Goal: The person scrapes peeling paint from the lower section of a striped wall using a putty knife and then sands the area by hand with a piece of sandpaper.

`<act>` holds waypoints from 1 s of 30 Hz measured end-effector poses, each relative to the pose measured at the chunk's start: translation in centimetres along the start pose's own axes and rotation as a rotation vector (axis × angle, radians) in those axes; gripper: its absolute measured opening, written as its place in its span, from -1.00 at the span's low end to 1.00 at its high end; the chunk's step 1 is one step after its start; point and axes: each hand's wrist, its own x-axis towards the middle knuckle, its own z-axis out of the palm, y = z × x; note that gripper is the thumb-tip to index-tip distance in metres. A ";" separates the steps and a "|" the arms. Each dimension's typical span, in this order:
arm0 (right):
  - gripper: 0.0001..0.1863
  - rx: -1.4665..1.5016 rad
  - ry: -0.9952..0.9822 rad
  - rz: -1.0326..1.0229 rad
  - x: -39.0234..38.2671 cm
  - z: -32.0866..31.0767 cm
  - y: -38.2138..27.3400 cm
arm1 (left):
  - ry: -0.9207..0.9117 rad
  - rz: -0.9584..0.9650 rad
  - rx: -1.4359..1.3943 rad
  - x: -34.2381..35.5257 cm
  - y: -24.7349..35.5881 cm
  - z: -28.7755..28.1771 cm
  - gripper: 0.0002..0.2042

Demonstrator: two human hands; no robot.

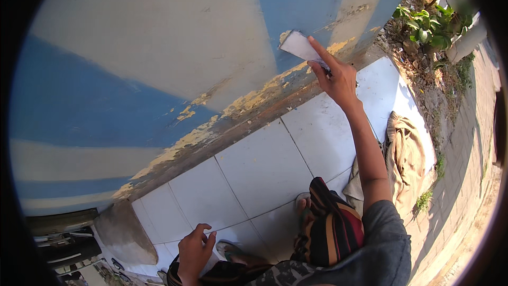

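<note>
Pointing lengthwise up-left: flat tool (300, 46)

1 head-worn fisheye view faces down, near the wall (196, 26) and tiled floor (259, 159).

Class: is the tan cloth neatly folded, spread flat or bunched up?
Bunched up: the tan cloth lies in loose creases, its edges uneven.

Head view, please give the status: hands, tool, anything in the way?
Right hand holds flat white tool at painted wall. Left hand low, half curled, seemingly empty. Crumpled cloth on tiles, away from the tool.
</note>
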 end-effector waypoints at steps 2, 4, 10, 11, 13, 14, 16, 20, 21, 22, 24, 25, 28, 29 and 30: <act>-0.34 0.035 0.079 -0.014 -0.4 0.3 0.8 | 0.028 -0.023 0.053 0.0 0.2 -0.1 -0.82; -0.35 0.089 0.047 0.048 -0.6 0.6 0.0 | 0.066 -0.013 0.046 -0.6 -0.1 -0.1 -0.82; -0.35 0.040 0.016 0.070 -0.5 0.5 0.7 | 0.029 0.010 0.031 -0.3 0.0 0.1 -0.81; -0.36 0.099 0.064 0.037 -0.6 0.7 0.1 | 0.040 0.003 0.048 -0.2 -0.1 0.0 -0.83; -0.36 0.137 0.002 0.031 -0.1 1.3 -1.1 | 0.065 0.007 0.040 -0.3 0.0 -0.2 -0.83; -0.36 0.138 -0.008 0.040 -0.1 1.2 -1.7 | 0.066 0.003 0.029 -0.6 -0.1 -0.1 -0.83; -0.36 0.153 -0.033 0.055 -0.3 1.4 -2.6 | 0.018 -0.005 0.019 -0.5 -0.2 0.3 -0.83; -0.36 0.239 0.169 0.096 -0.6 1.1 -0.1 | 0.062 -0.028 0.067 -1.0 0.1 -0.3 -0.80; -0.36 0.231 0.153 0.101 -0.8 1.1 -0.5 | 0.058 -0.026 0.060 -1.1 0.1 -0.4 -0.80; -0.36 0.225 0.147 0.099 -0.5 1.7 -1.0 | 0.058 -0.029 0.024 -1.2 0.2 -0.5 -0.80; -0.37 0.134 -0.033 0.047 -0.2 2.5 -3.5 | 0.025 -0.040 -0.009 -1.2 -0.3 -0.3 -0.81; -0.37 0.116 -0.080 0.076 -0.4 2.3 -3.2 | 0.012 -0.014 -0.005 -0.8 -0.7 0.1 -0.80; -0.39 0.233 0.086 0.196 -1.7 1.1 0.2 | 0.068 0.010 0.042 -0.7 -0.9 0.0 -0.80; -0.37 0.330 0.018 0.306 -2.5 0.8 0.3 | 0.092 -0.010 0.078 -0.8 -1.2 0.0 -0.80; -0.37 0.324 0.019 0.307 -3.4 1.3 -0.3 | 0.090 -0.005 0.076 -0.8 -1.1 -0.1 -0.80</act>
